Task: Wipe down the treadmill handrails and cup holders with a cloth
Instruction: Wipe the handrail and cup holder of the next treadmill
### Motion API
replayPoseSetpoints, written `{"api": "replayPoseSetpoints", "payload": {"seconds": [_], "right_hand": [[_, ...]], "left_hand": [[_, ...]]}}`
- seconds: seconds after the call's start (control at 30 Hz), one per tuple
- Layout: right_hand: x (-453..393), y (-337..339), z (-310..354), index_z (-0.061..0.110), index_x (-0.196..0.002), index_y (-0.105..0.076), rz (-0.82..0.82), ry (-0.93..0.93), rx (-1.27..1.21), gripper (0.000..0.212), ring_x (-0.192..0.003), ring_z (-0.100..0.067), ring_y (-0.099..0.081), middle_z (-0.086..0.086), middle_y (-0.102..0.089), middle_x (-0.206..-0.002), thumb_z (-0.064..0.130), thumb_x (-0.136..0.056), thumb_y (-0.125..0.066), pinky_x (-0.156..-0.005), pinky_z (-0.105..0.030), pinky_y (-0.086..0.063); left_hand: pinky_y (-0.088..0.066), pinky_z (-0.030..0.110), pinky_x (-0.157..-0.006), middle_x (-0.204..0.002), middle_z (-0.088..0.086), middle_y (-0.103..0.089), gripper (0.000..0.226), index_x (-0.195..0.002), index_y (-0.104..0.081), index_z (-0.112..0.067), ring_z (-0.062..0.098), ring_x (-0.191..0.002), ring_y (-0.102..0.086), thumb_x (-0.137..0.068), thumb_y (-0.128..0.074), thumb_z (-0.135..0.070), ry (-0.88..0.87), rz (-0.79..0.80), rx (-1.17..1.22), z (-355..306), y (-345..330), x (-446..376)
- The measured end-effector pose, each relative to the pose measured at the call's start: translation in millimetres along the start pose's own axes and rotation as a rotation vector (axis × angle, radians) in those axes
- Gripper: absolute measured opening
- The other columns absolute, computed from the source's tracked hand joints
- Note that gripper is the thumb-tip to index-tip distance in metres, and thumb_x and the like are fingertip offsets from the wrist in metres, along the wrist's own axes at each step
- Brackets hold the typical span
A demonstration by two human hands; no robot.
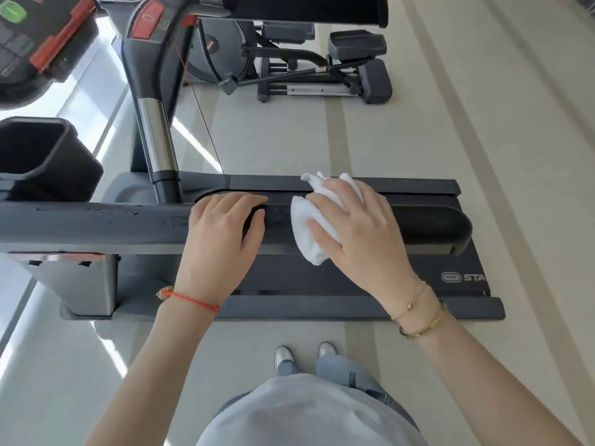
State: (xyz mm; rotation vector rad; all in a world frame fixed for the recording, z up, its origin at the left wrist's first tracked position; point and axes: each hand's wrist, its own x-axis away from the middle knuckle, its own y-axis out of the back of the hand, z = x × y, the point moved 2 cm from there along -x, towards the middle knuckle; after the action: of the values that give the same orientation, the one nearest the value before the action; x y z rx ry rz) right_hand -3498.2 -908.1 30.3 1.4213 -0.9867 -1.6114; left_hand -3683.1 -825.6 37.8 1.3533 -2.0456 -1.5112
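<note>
A dark grey treadmill handrail [96,223] runs left to right across the middle of the head view. My right hand [357,233] presses a crumpled white cloth [306,230] onto the rail, fingers spread over it. Just left of the cloth, my left hand [222,233] rests on the same rail with its fingers curled over the far edge. A deep black cup holder [42,156] sits at the far left, behind the rail. The rail's rounded black end [450,226] lies right of my right hand.
The treadmill console with red buttons [48,43] is at the top left, and a chrome upright [157,140] rises behind the rail. The belt deck [450,278] lies below. An elliptical machine [306,66] stands on the pale floor beyond. My feet [302,354] are near the deck.
</note>
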Motion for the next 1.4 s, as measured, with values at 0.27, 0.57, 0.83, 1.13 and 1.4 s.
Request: {"api": "replayPoseSetpoints", "payload": {"seconds": [0.27, 0.57, 0.83, 1.13, 1.4], "right_hand": [[-16.8, -0.8, 18.1, 0.023, -0.116, -0.064, 0.047, -0.016, 0.006, 0.037, -0.101, -0.029, -0.055, 0.002, -0.060, -0.123, 0.041, -0.099, -0.036, -0.086, -0.041, -0.040], [29.1, 8.2, -51.6, 0.019, -0.114, -0.063, -0.144, -0.117, 0.040, 0.027, -0.117, -0.033, -0.051, -0.002, -0.058, -0.126, 0.034, -0.100, -0.045, -0.096, -0.042, -0.038], [39.5, 16.0, -93.7, 0.019, -0.108, -0.063, -0.249, -0.385, -0.074, 0.025, -0.108, -0.030, -0.053, 0.000, -0.058, -0.122, 0.035, -0.095, -0.048, -0.084, -0.042, -0.042], [76.8, 7.9, -118.9, 0.022, -0.124, -0.055, -0.316, -0.413, -0.397, 0.031, -0.128, -0.020, -0.043, 0.002, -0.043, -0.136, 0.037, -0.100, -0.044, -0.110, -0.037, -0.034], [88.7, 5.7, -137.1, 0.028, -0.123, -0.052, -0.300, -0.642, -0.777, 0.031, -0.123, -0.004, -0.045, 0.010, -0.042, -0.129, 0.043, -0.097, -0.043, -0.103, -0.025, -0.039]], "left_hand": [[-0.038, 0.043, -0.104, -0.108, -0.001, -0.070, 0.021, -0.113, -0.069, -0.014, 0.025, -0.101, -0.062, -0.098, -0.054, -0.015, -0.015, 0.010, -0.003, -8.5, 0.5, -0.2], [-0.037, 0.042, -0.106, -0.109, 0.000, -0.070, 0.021, -0.113, -0.068, -0.012, 0.024, -0.096, -0.062, -0.098, -0.054, -0.014, -0.058, 0.018, 0.020, -40.7, -10.5, -6.7], [-0.035, 0.039, -0.107, -0.110, -0.002, -0.069, 0.024, -0.116, -0.067, -0.014, 0.023, -0.098, -0.061, -0.099, -0.051, -0.018, -0.137, 0.094, 0.055, -92.5, -39.2, -20.0], [-0.035, 0.039, -0.106, -0.111, -0.003, -0.069, 0.026, -0.118, -0.067, -0.015, 0.022, -0.098, -0.062, -0.100, -0.050, -0.020, -0.174, 0.140, 0.035, -132.3, -63.1, -25.5], [-0.037, 0.040, -0.104, -0.112, -0.001, -0.068, 0.026, -0.118, -0.066, -0.014, 0.023, -0.097, -0.062, -0.100, -0.049, -0.020, -0.145, 0.129, 0.015, -141.6, -68.5, -23.9]]}}
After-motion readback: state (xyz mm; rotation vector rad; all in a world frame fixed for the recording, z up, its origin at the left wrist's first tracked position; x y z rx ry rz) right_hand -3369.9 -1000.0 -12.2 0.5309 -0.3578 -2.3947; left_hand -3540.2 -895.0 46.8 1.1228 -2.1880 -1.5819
